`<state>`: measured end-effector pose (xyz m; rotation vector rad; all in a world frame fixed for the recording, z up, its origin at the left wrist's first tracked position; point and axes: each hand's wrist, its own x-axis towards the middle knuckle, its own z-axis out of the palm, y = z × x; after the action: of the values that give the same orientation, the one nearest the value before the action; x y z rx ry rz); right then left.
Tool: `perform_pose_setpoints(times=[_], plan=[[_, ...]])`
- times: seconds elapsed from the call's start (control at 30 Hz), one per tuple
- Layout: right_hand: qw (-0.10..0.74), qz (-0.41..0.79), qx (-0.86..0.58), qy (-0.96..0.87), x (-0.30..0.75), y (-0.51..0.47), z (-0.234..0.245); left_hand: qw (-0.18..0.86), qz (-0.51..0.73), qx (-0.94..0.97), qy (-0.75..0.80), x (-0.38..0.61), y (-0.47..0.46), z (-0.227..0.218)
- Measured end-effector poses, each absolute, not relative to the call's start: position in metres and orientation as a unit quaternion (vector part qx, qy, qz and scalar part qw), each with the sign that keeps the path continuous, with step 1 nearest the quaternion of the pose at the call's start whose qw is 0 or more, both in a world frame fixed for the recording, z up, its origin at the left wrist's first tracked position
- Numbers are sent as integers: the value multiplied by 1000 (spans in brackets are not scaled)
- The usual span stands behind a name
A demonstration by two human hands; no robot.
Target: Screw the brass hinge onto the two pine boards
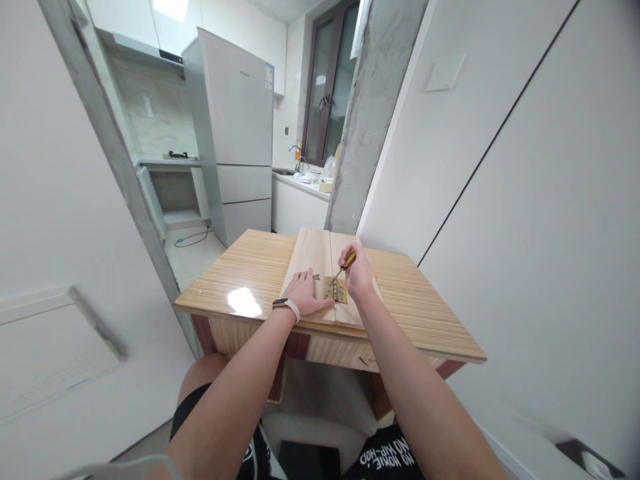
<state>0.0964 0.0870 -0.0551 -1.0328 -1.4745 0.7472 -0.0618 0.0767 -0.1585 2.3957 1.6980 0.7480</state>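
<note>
Two pale wooden boards (311,248) lie side by side on the desk, with a brass hinge (342,292) spanning the seam between them. My right hand (359,272) is closed around the yellow and black handle of a screwdriver (351,259), whose shaft slants down to the left with its tip at the hinge. Flat on the left board rests my left hand (301,293), fingers stretched out and thumb reaching to the hinge's near edge. A few small dark pieces, perhaps screws (316,277), lie just beyond the left fingers.
The wood-grain desk (415,293) has a drawer front (340,352) below its near edge. Walls stand close on both sides. Behind the desk are a tall fridge (240,107), a kitchen counter (300,183) and a cable (193,239) on the floor.
</note>
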Motion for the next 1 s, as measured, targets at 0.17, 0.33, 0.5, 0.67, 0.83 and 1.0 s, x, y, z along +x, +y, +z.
perform_pose_setpoints(times=[0.17, 0.33, 0.5, 0.67, 0.83, 1.0], plan=[[585, 282, -444, -618, 90, 88, -64, 54, 248, 789, 559, -62, 77, -159], [569, 281, -459, -623, 88, 90, -67, 53, 246, 791, 558, -62, 78, -159], [552, 278, -448, -646, 86, 90, -64, 60, 252, 788, 558, -61, 78, -160], [495, 300, -424, -697, 87, 86, -49, 92, 279, 783, 549, -62, 80, -161], [495, 322, -423, -688, 92, 82, -42, 131, 406, 734, 528, -62, 76, -147], [539, 295, -436, -657, 94, 80, -44, 144, 514, 744, 401, -49, 68, -99]])
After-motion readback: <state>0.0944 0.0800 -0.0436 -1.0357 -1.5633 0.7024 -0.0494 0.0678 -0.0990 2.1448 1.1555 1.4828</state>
